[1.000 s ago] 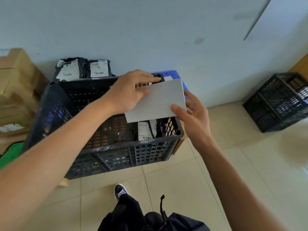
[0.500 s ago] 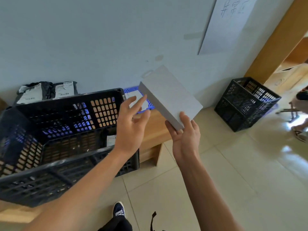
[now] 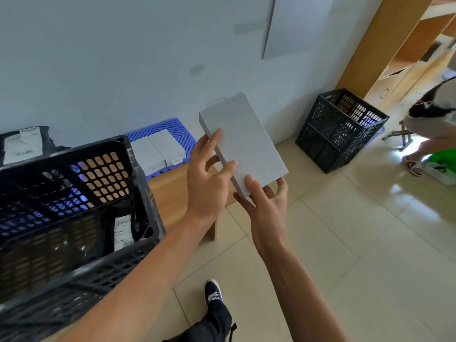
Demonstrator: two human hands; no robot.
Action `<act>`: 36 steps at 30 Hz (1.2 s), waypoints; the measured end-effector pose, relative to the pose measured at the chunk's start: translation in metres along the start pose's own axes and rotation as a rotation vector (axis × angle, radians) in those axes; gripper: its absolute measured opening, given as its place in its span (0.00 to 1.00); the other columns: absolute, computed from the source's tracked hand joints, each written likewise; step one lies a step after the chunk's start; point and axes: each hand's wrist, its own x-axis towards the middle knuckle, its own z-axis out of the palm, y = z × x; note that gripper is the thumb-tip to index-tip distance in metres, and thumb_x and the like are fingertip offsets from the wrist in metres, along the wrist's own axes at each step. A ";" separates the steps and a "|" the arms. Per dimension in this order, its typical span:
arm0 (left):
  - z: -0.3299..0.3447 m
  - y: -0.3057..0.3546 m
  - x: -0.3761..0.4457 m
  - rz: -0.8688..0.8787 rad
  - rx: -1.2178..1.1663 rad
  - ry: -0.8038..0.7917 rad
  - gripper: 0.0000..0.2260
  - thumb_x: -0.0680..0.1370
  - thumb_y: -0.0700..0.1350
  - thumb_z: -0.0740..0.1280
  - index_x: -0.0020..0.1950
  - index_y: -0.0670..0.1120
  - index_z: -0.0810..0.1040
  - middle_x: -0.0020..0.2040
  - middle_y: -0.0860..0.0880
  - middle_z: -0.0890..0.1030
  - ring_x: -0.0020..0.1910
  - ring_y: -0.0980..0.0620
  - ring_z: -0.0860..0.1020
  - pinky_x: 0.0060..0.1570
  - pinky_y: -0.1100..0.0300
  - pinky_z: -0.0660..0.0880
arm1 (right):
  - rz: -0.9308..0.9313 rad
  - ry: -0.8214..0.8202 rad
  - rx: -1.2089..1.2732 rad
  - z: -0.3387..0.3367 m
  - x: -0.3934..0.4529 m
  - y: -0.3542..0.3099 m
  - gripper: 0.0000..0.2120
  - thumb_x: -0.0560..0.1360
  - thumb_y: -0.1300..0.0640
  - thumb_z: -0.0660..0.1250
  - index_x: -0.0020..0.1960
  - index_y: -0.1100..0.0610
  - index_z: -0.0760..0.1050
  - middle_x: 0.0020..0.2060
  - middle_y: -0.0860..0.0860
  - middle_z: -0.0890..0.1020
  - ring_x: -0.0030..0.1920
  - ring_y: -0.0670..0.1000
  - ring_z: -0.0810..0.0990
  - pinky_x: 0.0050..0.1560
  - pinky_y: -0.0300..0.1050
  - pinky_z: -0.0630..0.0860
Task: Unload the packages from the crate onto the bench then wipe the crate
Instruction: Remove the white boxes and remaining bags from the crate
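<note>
Beside the wooden bench point(image 3: 170, 191) we stand over the black crate point(image 3: 74, 218), which sits on the bench's left part and fills the lower left of our view. Right of the crate, across the tiled floor point(image 3: 345, 243), a second black crate point(image 3: 339, 129) stands against the wall point(image 3: 123, 58), and further right of it another person point(image 3: 429, 119) bends over near a wooden shelf unit point(image 3: 399, 45). Behind the crate's far right corner a blue slatted panel point(image 3: 160, 130) lies on the bench with two white boxes point(image 3: 158, 150) side by side on it. Behind the crate's far left edge lie dark mailer bags point(image 3: 23, 144) with white labels. Inside the crate, against its right wall, one dark package point(image 3: 123, 230) with a printed label remains.

Right of the crate and above the bench end we hold a flat grey box point(image 3: 243, 141) tilted in the air. Our right hand point(image 3: 265, 208) carries it from below, thumb pressed on its near face and fingers curled under its lower end. Our left hand point(image 3: 207, 176) rests against the box's left edge, fingers spread apart, thumb and forefinger touching the box without closing around it.
</note>
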 end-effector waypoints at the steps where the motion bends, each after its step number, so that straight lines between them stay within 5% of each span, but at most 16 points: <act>1: 0.007 -0.006 0.012 -0.008 -0.006 -0.002 0.27 0.76 0.39 0.71 0.72 0.59 0.75 0.73 0.58 0.70 0.68 0.56 0.75 0.61 0.56 0.79 | -0.036 0.016 -0.072 -0.005 0.013 -0.003 0.40 0.73 0.53 0.76 0.77 0.42 0.57 0.63 0.52 0.80 0.59 0.52 0.83 0.58 0.55 0.82; 5: 0.032 -0.030 0.062 -0.096 -0.016 -0.032 0.26 0.78 0.37 0.70 0.72 0.59 0.74 0.73 0.56 0.70 0.69 0.50 0.75 0.59 0.50 0.81 | -0.257 0.101 -0.530 -0.024 0.069 -0.019 0.38 0.76 0.48 0.73 0.77 0.35 0.55 0.71 0.39 0.68 0.69 0.42 0.72 0.64 0.52 0.78; 11: 0.074 -0.052 0.120 -0.199 -0.074 -0.116 0.26 0.78 0.35 0.68 0.68 0.62 0.76 0.70 0.52 0.75 0.63 0.49 0.78 0.52 0.48 0.83 | -0.507 -0.020 -0.996 -0.038 0.150 -0.046 0.27 0.75 0.48 0.70 0.72 0.41 0.67 0.74 0.45 0.66 0.72 0.44 0.65 0.67 0.52 0.73; 15: 0.102 -0.065 0.145 -0.217 -0.093 -0.176 0.24 0.79 0.37 0.68 0.68 0.63 0.76 0.69 0.54 0.75 0.61 0.50 0.78 0.49 0.52 0.84 | -0.477 -0.029 -1.068 -0.048 0.187 -0.056 0.28 0.73 0.43 0.67 0.72 0.40 0.67 0.75 0.43 0.63 0.69 0.41 0.64 0.58 0.30 0.65; 22: 0.125 -0.104 0.196 -0.252 0.006 -0.179 0.24 0.80 0.35 0.66 0.70 0.58 0.75 0.69 0.52 0.76 0.62 0.50 0.79 0.53 0.55 0.82 | -0.389 -0.105 -1.061 -0.051 0.256 -0.055 0.27 0.75 0.50 0.70 0.72 0.42 0.68 0.74 0.43 0.65 0.70 0.43 0.66 0.59 0.30 0.65; 26: 0.137 -0.129 0.232 -0.251 0.115 -0.180 0.23 0.81 0.33 0.62 0.70 0.55 0.76 0.65 0.67 0.74 0.62 0.57 0.78 0.53 0.61 0.80 | -0.288 -0.258 -1.022 -0.052 0.306 -0.046 0.29 0.74 0.57 0.71 0.73 0.43 0.69 0.71 0.40 0.66 0.67 0.40 0.67 0.56 0.22 0.65; 28: 0.141 -0.139 0.248 -0.273 0.166 -0.144 0.24 0.81 0.33 0.62 0.70 0.56 0.76 0.65 0.68 0.73 0.63 0.57 0.77 0.54 0.63 0.80 | -0.224 -0.357 -0.974 -0.055 0.332 -0.043 0.30 0.74 0.58 0.71 0.73 0.42 0.69 0.71 0.40 0.66 0.67 0.39 0.67 0.58 0.25 0.67; 32: 0.133 -0.159 0.269 -0.327 0.291 -0.058 0.23 0.82 0.35 0.62 0.71 0.58 0.76 0.72 0.59 0.72 0.66 0.55 0.76 0.62 0.58 0.78 | -0.105 -0.527 -0.914 -0.049 0.384 -0.029 0.30 0.75 0.61 0.71 0.72 0.41 0.70 0.72 0.44 0.67 0.68 0.44 0.68 0.67 0.51 0.74; 36: 0.108 -0.176 0.277 -0.376 0.411 0.077 0.24 0.81 0.35 0.64 0.73 0.56 0.75 0.75 0.59 0.68 0.72 0.54 0.71 0.70 0.52 0.72 | -0.024 -0.695 -0.920 -0.021 0.417 0.000 0.31 0.75 0.63 0.71 0.73 0.43 0.70 0.73 0.47 0.68 0.71 0.47 0.69 0.70 0.53 0.71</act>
